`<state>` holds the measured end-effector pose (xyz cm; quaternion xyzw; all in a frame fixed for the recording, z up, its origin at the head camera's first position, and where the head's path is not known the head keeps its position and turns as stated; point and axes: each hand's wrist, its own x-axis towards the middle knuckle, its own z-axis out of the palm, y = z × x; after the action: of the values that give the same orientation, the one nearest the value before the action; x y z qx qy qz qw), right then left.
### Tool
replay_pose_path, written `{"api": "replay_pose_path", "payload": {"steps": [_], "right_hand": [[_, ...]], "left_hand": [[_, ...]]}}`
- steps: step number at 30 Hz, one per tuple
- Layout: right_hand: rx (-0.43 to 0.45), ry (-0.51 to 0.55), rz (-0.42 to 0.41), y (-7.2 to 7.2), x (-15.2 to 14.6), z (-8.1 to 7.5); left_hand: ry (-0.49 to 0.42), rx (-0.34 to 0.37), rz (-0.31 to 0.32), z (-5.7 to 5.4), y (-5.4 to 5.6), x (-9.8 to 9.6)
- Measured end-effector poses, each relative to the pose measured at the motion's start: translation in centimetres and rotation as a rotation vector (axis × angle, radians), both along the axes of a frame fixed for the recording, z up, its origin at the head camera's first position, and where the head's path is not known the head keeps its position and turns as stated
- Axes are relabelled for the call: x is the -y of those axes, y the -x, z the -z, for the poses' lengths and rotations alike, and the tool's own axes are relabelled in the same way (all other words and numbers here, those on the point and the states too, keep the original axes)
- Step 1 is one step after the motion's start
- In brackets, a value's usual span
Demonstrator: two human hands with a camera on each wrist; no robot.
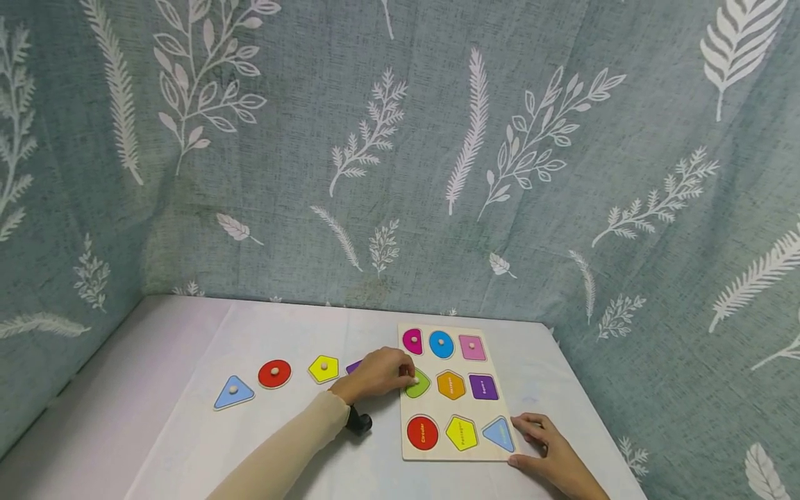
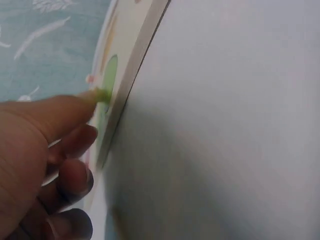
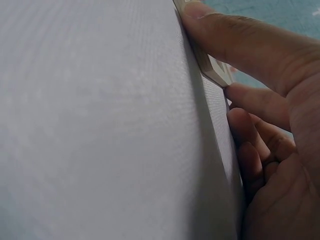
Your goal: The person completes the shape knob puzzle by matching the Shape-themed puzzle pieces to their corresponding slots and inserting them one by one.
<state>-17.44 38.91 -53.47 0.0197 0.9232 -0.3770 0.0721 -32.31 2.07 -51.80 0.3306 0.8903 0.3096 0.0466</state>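
At board, left fingers pinching green piece, right fingers gripping corner

Green piece partly covered, sleeve cropped

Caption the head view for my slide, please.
Left hand pinching the green piece on a puzzle board, right hand touching its edge, loose pieces to the left.
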Motion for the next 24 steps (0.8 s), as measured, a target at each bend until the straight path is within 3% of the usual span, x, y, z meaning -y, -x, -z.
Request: {"api": "replay_pose_path", "payload": {"steps": [9,16,24], "right_hand": [[0.006,-0.001,0.003,0.0,0.1,-0.1],[0.009,0.008,0.01,0.0,0.2,-0.2],[0.016,-0.004,0.003,0.1,0.2,-0.1]], "left_hand": [[-0.062,-0.04,0.008,-2.1,-0.2,3.7],[-0.124,-0.059,-0.037,-4.1,-1.3,8.2],[-0.119,-0.084,-0.086,-4.0,-3.0,13.7]]}}
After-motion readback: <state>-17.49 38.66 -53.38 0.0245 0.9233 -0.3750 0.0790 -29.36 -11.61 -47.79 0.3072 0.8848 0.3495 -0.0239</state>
